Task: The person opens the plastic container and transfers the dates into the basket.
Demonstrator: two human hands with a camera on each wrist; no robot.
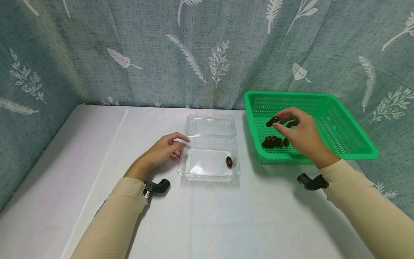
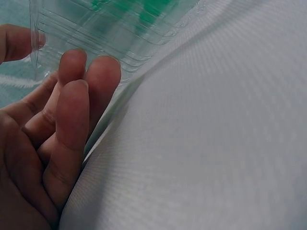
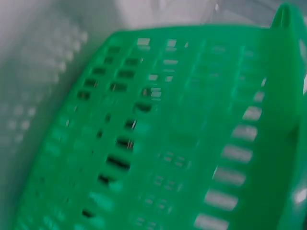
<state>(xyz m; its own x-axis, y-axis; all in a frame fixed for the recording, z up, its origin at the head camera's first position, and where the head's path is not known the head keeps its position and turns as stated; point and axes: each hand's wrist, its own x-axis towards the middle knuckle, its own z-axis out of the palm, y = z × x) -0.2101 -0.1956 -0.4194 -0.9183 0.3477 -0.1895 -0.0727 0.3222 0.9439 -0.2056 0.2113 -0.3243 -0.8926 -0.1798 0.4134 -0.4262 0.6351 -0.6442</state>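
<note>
My right hand [image 1: 302,133] pinches a dark brown date [image 1: 272,121] between thumb and fingertips, above the green basket [image 1: 355,138]. Below it, several more dates [image 1: 273,141] lie in a cluster on the basket's floor. My left hand [image 1: 166,147] rests at the left side of a clear plastic clamshell box [image 1: 207,172], its lid folded back. In the left wrist view, the left fingers [image 2: 72,115] are loosely bent against the box's ribbed wall [image 2: 105,43]. One date [image 1: 229,162] lies in the box's right part. The right wrist view has only the blurred basket wall [image 3: 182,139]; the hand is outside it.
A white cloth [image 1: 213,219] covers the table. Behind it hangs a grey-green curtain [image 1: 145,54] with a leaf pattern, close to the basket and the lid. The basket stands right of the box, with a narrow gap between them.
</note>
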